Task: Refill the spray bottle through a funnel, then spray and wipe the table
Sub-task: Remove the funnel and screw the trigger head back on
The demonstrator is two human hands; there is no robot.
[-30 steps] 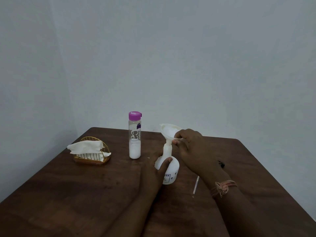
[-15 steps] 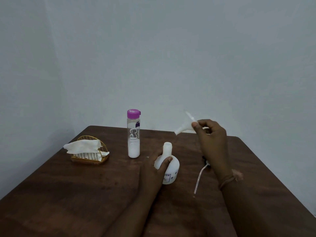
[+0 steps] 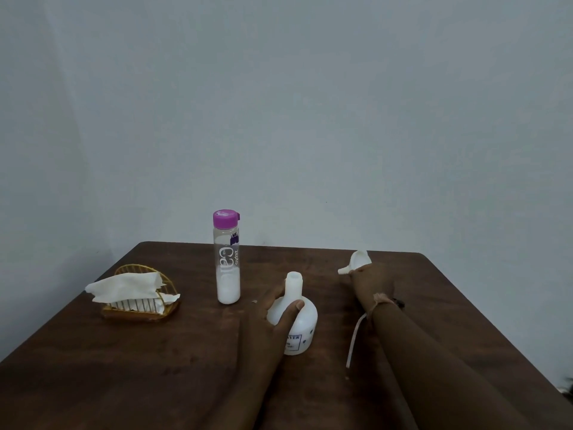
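A white spray bottle [image 3: 302, 324] stands open-necked at the middle of the brown table [image 3: 124, 367], without its spray head. My left hand [image 3: 273, 308] grips its body from the left. My right hand [image 3: 370, 282] is low at the table's far right and holds a white funnel [image 3: 356, 262], tipped on its side at or just above the tabletop. The spray head's white dip tube [image 3: 355, 339] lies on the table under my right wrist; the head itself is mostly hidden. A clear bottle with a purple cap [image 3: 227, 259] holds white liquid in its lower part.
A gold wire holder with white tissues [image 3: 136, 293] sits at the table's left. A pale wall rises close behind the table's far edge.
My right hand lifted the funnel out of the spray bottle's neck, carried it right and lowered it toward the table. My left hand stayed on the bottle.
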